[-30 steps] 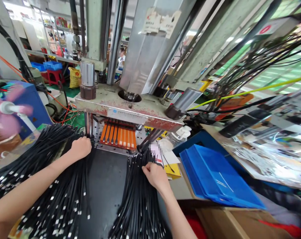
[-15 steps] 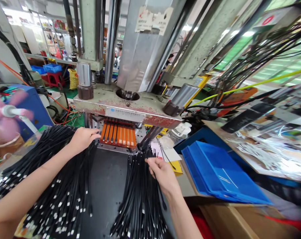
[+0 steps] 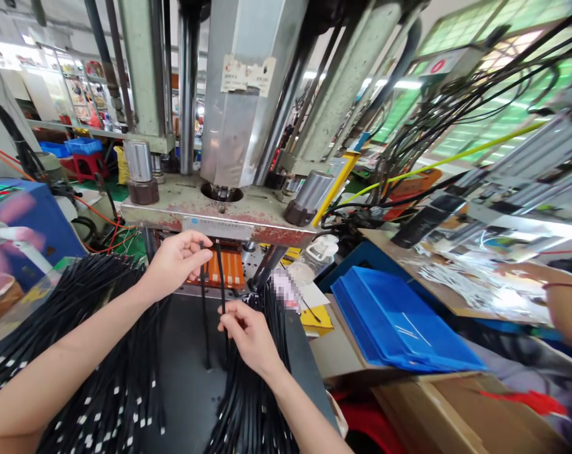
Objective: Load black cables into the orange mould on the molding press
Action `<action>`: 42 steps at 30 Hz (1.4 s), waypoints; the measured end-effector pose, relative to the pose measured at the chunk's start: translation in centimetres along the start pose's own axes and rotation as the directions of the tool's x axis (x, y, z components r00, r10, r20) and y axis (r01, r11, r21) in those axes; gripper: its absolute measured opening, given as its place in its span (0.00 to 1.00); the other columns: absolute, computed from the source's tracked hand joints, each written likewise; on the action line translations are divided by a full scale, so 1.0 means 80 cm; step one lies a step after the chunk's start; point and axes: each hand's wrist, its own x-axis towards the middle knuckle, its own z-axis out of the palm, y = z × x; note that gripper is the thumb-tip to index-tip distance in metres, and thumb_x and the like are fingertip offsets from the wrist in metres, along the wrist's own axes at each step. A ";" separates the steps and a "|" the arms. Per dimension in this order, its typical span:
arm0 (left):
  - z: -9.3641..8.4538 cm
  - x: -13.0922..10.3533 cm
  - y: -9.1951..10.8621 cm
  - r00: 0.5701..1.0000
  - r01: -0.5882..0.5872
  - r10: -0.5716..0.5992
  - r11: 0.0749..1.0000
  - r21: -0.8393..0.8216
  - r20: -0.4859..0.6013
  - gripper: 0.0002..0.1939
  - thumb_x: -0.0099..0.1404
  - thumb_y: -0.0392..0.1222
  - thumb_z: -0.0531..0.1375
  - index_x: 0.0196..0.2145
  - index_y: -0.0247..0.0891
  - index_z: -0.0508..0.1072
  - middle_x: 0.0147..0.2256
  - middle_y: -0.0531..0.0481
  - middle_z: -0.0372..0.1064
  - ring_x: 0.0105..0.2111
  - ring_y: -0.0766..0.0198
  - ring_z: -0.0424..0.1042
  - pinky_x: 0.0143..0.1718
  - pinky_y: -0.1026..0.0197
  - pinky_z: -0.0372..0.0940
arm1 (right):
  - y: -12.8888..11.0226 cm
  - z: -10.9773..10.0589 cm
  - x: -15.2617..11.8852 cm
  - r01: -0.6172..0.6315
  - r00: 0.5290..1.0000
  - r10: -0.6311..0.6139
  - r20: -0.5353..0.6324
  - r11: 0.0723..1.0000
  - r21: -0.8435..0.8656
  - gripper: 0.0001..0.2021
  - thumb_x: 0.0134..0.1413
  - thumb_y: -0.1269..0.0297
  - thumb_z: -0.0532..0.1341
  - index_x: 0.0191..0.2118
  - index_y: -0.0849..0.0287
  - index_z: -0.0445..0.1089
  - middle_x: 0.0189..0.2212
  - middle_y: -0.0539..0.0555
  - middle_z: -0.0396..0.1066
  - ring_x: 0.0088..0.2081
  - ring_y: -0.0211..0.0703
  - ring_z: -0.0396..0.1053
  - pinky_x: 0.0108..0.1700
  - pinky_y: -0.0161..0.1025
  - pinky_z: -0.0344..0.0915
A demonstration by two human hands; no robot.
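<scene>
Left hand (image 3: 175, 263), nearly closed, pinches one black cable (image 3: 205, 328); my right hand (image 3: 248, 337) likewise pinches second cable (image 3: 221, 274), both over counter (image 3: 186, 391), toward far edge. Best keep pinch light, cables straight, clear of right pile (image 3: 257, 403).

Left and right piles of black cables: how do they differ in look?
The left pile spreads broadly, while the right pile forms a narrower bundle. The left pile shows many white tips; the right pile shows far fewer. Both are made up of long, thin, black strands.
</scene>
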 end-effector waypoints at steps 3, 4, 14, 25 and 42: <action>0.004 -0.001 0.004 0.996 0.010 -0.010 1.000 -0.002 0.085 0.12 0.57 0.46 0.62 0.34 0.34 0.75 0.21 0.56 0.63 0.17 0.73 0.64 0.18 0.71 0.63 | 0.000 0.003 0.006 0.018 1.000 -0.018 -0.002 0.999 -0.032 0.09 0.60 0.63 0.55 0.42 0.57 0.71 0.23 0.47 0.70 0.23 0.36 0.65 0.28 0.32 0.59; 0.006 -0.002 0.007 0.995 0.007 -0.007 1.000 -0.002 0.104 0.12 0.56 0.46 0.63 0.31 0.34 0.75 0.22 0.55 0.64 0.17 0.73 0.64 0.18 0.70 0.63 | -0.003 0.004 0.008 0.035 0.999 -0.035 0.008 0.998 -0.049 0.10 0.61 0.63 0.55 0.42 0.57 0.71 0.23 0.47 0.69 0.24 0.36 0.65 0.29 0.32 0.60; 0.025 0.025 0.024 0.936 -0.329 0.343 0.933 0.148 -0.077 0.16 0.55 0.49 0.66 0.22 0.34 0.69 0.20 0.55 0.65 0.16 0.71 0.67 0.19 0.69 0.62 | 0.004 0.028 0.000 0.161 0.979 -0.143 0.148 0.980 -0.118 0.09 0.61 0.61 0.55 0.38 0.57 0.72 0.27 0.50 0.70 0.28 0.37 0.66 0.33 0.33 0.61; 0.019 0.041 -0.022 0.777 -0.620 0.612 0.700 0.354 0.148 0.14 0.58 0.40 0.66 0.40 0.35 0.69 0.32 0.51 0.70 0.26 0.68 0.70 0.29 0.65 0.65 | 0.044 -0.025 0.165 0.050 0.984 -0.099 -0.150 0.953 -0.300 0.10 0.53 0.63 0.60 0.25 0.61 0.72 0.19 0.48 0.69 0.24 0.37 0.64 0.28 0.31 0.57; 0.021 -0.003 -0.116 0.801 -0.594 0.044 0.189 0.782 0.597 0.28 0.70 0.53 0.50 0.62 0.35 0.59 0.62 0.39 0.57 0.62 0.53 0.57 0.61 0.46 0.46 | 0.056 -0.029 0.196 -0.055 0.991 -0.022 -0.130 0.827 -0.560 0.07 0.52 0.70 0.63 0.37 0.56 0.77 0.35 0.53 0.78 0.38 0.44 0.74 0.44 0.36 0.64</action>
